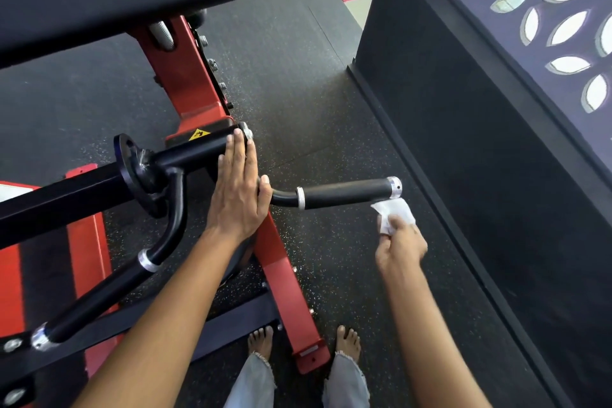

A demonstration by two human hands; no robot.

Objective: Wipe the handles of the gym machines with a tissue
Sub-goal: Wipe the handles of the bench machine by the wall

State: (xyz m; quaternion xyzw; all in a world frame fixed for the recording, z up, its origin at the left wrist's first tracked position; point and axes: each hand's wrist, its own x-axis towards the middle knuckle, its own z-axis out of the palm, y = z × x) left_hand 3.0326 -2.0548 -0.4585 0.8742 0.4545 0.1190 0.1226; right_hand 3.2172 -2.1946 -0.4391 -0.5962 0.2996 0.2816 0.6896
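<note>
At the right handle: the work is centred on the black grip that juts rightward from the machine, near the dark wall.
Right handle (pixel 347 194): a rubber-covered bar with a silver collar at its left end and a silver cap at its right end; roughly level.
Tissue (pixel 394 216): white, crumpled, just below the capped end of the right handle; whether it touches the cap cannot be told.
Right hand (pixel 400 243): fingers and thumb pinch the tissue from below.
Left hand (pixel 236 187): fingers straight and pressed together, laid flat over the black weight peg (pixel 195 151); thumb hooked on the bend of the bar.
Left handle (pixel 96 296): nearer, angled down-left, untouched.
Step in hand: judged to be the wipe of the right handle, at its end.
Next move calls for: wrapping the tissue round the grip and drawing it along toward the collar, the left hand steadying the arm.
</note>
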